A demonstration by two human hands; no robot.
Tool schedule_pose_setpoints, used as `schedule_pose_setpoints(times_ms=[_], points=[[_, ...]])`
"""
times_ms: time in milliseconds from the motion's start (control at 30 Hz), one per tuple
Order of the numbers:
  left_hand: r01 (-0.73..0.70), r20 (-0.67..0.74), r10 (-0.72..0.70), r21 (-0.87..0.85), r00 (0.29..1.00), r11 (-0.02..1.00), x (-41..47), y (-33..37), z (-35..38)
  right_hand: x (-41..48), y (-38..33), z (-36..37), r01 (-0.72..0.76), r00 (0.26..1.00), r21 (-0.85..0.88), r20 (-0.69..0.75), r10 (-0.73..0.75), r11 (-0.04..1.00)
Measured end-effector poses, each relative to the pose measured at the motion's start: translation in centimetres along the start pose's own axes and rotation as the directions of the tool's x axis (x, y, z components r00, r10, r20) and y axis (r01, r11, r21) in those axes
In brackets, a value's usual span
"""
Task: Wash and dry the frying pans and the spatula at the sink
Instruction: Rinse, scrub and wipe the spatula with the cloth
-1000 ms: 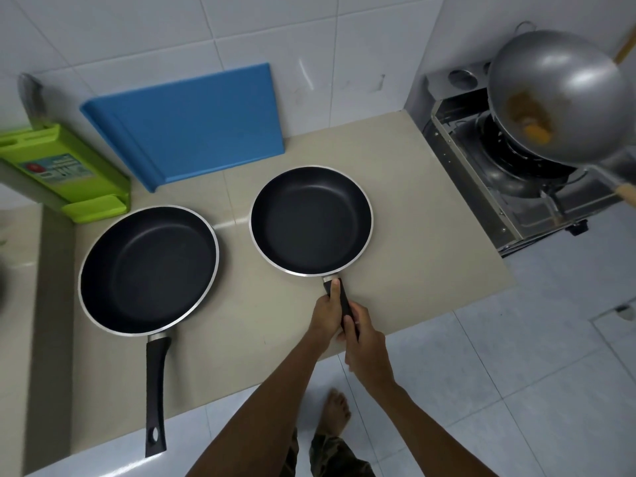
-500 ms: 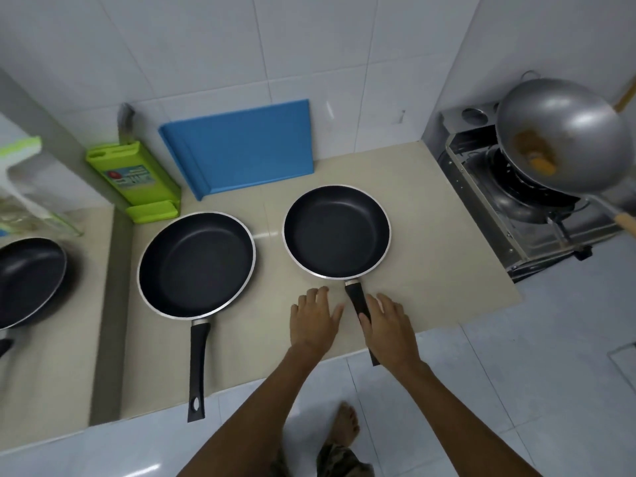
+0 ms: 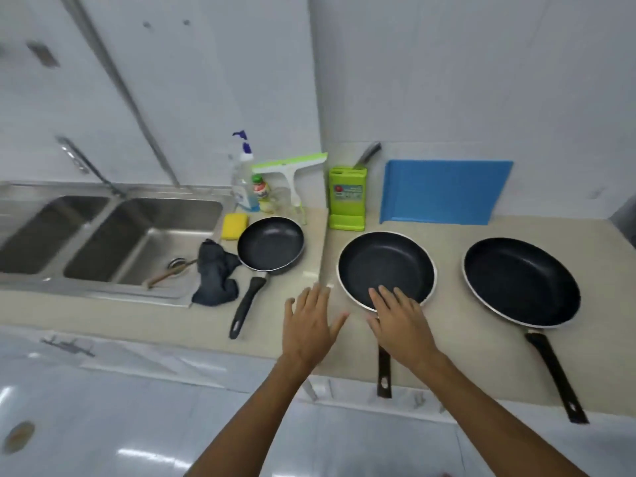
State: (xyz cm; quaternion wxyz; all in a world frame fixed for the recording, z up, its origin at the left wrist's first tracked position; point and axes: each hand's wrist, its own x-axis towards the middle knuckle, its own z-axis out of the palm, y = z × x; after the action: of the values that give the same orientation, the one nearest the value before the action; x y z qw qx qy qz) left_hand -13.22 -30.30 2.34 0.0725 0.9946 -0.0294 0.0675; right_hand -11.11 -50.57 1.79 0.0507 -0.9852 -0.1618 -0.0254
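Black mid pan [image 3: 385, 266], handle [image 3: 383, 376] pointing nearward; L hand [image 3: 311, 325], R hand [image 3: 401, 328] spread, maybe hovering.

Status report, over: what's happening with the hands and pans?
Open, empty: left hand, right hand. On counter: small pan, middle pan, large pan; none in sink. Sink edge: dark cloth draped.

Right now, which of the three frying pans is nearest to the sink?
The smallest pan, beside the dark cloth at the sink rim; the middle pan and the largest pan lie further right.
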Motion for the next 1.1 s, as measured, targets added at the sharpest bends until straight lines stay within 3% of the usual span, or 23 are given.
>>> schedule_pose_setpoints(times_ms=[133,333,600,800,967,1100], points=[[0.174,-0.003,-0.175,0.092,0.985,0.980,-2.6,-13.6,-4.0,4.7,-13.6,-0.4,0.124,0.992,-0.024,-0.014,-0.124,0.992],[0.326,-0.028,-0.325,0.117,0.945,0.938,-4.9,-29.3,-9.5,11.3,-30.0,-1.1,0.262,0.965,0.012,-0.005,-0.262,0.965],[0.378,-0.086,-0.369,0.126,0.925,0.917,-1.3,-45.9,-9.9,22.6,-44.6,2.5,0.328,0.942,0.055,0.057,-0.331,0.943],[0.365,0.145,-0.380,0.119,0.914,0.923,4.8,-58.2,-8.1,32.7,-52.0,7.4,0.186,0.960,0.240,0.163,-0.228,0.953],[0.348,0.235,-0.365,0.111,0.901,0.931,10.8,-66.2,-7.2,38.8,-56.3,9.3,-0.013,0.940,0.383,0.320,-0.120,0.924],[0.303,0.289,-0.306,0.056,0.907,0.951,15.1,-69.7,-5.4,41.2,-57.6,11.4,-0.179,0.912,0.389,0.411,0.004,0.904]])
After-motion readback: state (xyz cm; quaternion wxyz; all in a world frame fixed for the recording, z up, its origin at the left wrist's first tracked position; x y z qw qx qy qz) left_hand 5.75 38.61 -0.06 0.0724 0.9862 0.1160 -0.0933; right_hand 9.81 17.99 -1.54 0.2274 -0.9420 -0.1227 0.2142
